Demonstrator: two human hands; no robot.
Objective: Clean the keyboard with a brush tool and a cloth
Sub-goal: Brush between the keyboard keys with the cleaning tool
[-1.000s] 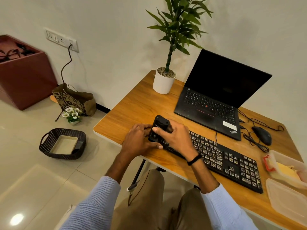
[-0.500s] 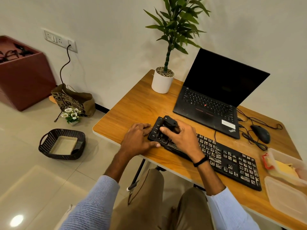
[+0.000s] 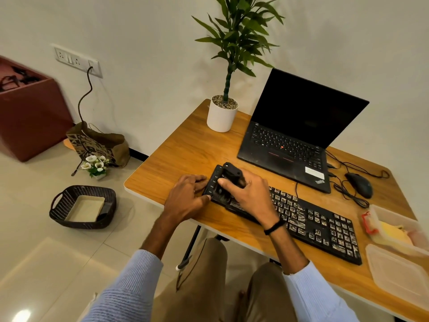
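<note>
A black keyboard (image 3: 308,221) lies slanted across the front of the wooden desk (image 3: 183,147), many of its keys speckled with pale dust. My right hand (image 3: 248,194) grips a black brush tool (image 3: 231,174) and holds it down on the keyboard's left end. My left hand (image 3: 188,196) rests on the desk against that left end, thumb touching the keyboard's corner. No cloth can be made out for certain; something yellow lies in the plastic box (image 3: 394,231) at the right.
An open black laptop (image 3: 297,140) stands behind the keyboard, a potted plant (image 3: 222,112) at the desk's back left corner, a wired mouse (image 3: 359,184) with cables at the right. A clear lid (image 3: 397,270) lies near the front right. A wicker basket (image 3: 82,206) sits on the floor.
My right hand has carried the brush from the keyboard's leftmost edge a little to the right and back, uncovering the left column of keys. My left hand has stayed put.
</note>
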